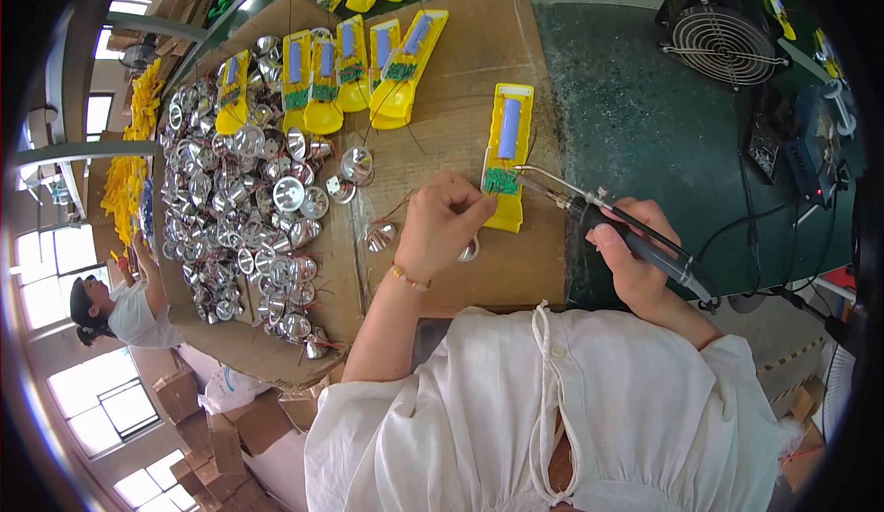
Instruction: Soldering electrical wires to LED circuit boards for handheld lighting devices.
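Note:
A yellow plastic housing (pixel 511 215) lies on the cardboard in front of me, with a purple cylindrical battery (pixel 509 128) and a green circuit board (pixel 501 180) in it. My left hand (pixel 446 222) is pinched at the board's lower left edge; what its fingertips hold is too small to make out. A silver reflector cup (pixel 469 250) shows partly beneath that hand, and another reflector (pixel 380 237) with a red wire lies to its left. In my right hand (pixel 635 252) is a soldering iron (pixel 649 249) with a thin metal guide tube; its tip points at the board.
Many silver reflectors (pixel 244 199) are heaped on the left of the cardboard (pixel 460 79). Several yellow housings (pixel 394 98) with batteries lie behind. A black fan (pixel 723 42) stands at the far right, near a blue soldering station (pixel 808 167) with cables. Another person (pixel 138 309) works at far left.

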`<action>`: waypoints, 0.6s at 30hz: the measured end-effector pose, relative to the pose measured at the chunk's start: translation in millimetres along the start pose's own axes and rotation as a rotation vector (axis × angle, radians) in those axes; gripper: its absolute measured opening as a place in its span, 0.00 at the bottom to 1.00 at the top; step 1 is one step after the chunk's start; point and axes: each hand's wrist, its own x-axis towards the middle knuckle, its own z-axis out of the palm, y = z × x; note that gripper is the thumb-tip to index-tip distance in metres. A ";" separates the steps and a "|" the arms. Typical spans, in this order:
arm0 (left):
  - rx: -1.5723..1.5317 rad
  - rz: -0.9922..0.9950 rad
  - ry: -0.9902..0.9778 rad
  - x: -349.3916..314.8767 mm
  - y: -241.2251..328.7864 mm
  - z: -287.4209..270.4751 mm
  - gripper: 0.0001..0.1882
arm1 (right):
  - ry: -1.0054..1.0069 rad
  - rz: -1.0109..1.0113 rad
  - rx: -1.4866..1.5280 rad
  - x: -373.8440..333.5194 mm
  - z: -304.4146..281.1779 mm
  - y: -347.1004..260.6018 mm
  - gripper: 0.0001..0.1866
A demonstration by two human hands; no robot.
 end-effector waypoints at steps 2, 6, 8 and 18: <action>-0.246 -0.035 -0.008 -8.1 1.2 -3.9 0.06 | 0.036 -0.109 0.021 1.3 -11.3 -2.8 0.11; -0.046 -0.254 -0.053 -13.6 12.2 -8.1 0.06 | 0.182 -0.086 0.065 2.9 -37.5 10.1 0.10; 0.098 -0.107 -0.045 6.3 22.2 -2.1 0.06 | 0.207 -0.117 -0.032 4.0 -49.0 20.0 0.10; 0.412 0.171 0.050 250.3 111.9 15.8 0.11 | 0.183 0.122 -0.051 13.6 -64.5 22.5 0.08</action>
